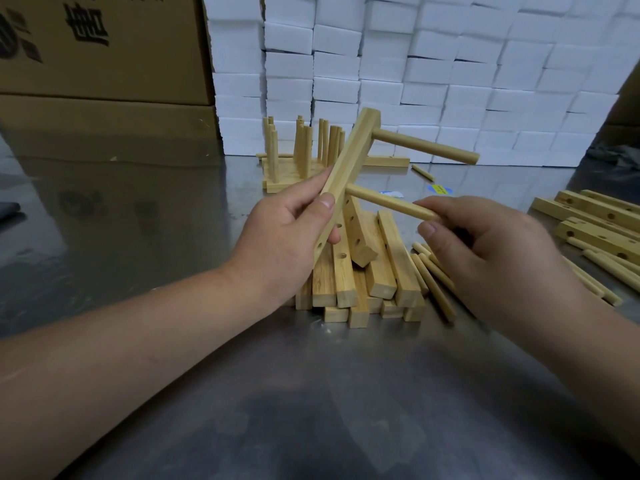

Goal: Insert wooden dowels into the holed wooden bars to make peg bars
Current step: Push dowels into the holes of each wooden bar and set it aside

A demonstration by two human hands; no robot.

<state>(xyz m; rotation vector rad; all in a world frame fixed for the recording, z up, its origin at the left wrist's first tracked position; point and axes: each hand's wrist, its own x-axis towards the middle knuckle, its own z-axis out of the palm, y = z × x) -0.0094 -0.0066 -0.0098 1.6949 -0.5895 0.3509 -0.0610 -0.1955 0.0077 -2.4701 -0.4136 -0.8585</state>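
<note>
Single head cam, wide-angle, aimed fwd & down onto metal table, close over it.

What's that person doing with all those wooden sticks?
A person is building a peg bar. Their left hand grips a pale holed wooden bar, tilted above the shiny metal table. One round wooden dowel already sticks out near its top. The right hand pinches a second dowel at a hole farther down; lower holes are empty. More plain bars lie piled underneath, loose dowels beside them, and finished peg bars stand behind.
</note>
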